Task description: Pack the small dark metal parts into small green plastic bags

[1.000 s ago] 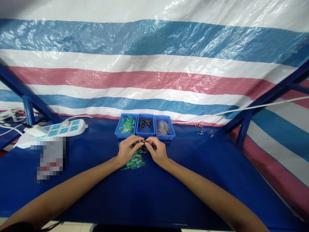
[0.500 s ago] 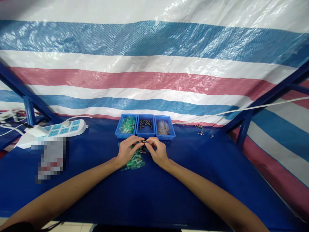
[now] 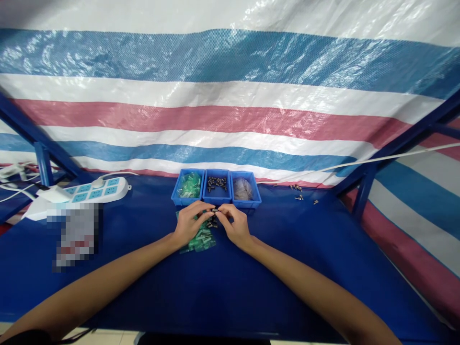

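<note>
Fitting (image 3: 214,210) before the middle bin (image 3: 216,200), pinched between left hand (image 3: 189,224) and right hand (image 3: 235,226), looks light, stiff, perhaps slippery; best gripped at its ends.

1. A single head-worn camera looks forward and down across a blue table (image 3: 287,297) from its near edge.
2. The wide view takes in the left hand (image 3: 189,223) and right hand (image 3: 235,226) at mid-distance, forearms (image 3: 118,274) extending from near left and near right.
3. Beyond, the camera faces a striped sheet (image 3: 230,117) spanning the far side.
</note>
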Tool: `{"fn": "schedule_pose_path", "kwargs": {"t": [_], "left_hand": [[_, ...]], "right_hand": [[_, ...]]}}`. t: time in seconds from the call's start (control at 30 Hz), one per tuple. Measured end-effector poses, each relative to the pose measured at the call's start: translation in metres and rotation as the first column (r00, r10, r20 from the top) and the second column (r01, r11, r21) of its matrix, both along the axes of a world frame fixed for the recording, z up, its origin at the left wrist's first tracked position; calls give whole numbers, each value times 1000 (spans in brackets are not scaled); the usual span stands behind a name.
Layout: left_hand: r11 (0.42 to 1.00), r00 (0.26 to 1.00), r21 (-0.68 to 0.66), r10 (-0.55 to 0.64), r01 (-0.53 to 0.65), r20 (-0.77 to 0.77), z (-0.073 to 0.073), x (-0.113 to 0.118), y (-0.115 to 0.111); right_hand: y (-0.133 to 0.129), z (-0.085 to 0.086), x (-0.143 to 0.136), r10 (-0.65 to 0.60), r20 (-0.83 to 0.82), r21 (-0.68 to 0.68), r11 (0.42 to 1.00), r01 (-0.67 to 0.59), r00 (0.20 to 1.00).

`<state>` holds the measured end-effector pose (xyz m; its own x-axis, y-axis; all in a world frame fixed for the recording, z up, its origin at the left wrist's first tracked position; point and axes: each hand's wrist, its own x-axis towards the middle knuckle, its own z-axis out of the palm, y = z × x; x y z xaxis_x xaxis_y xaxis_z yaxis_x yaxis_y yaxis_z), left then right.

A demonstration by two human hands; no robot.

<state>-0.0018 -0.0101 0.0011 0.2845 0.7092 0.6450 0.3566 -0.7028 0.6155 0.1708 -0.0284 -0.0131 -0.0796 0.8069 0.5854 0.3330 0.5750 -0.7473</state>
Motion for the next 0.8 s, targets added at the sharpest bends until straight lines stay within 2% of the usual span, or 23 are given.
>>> {"fn": "schedule_pose_path", "kwargs": {"t": [0.8], "left_hand": [[999,999,35,-17,16,32,0,0,0]], "right_hand": [[0,-1,0,12,-3,8,1000,-12,1000]]}}
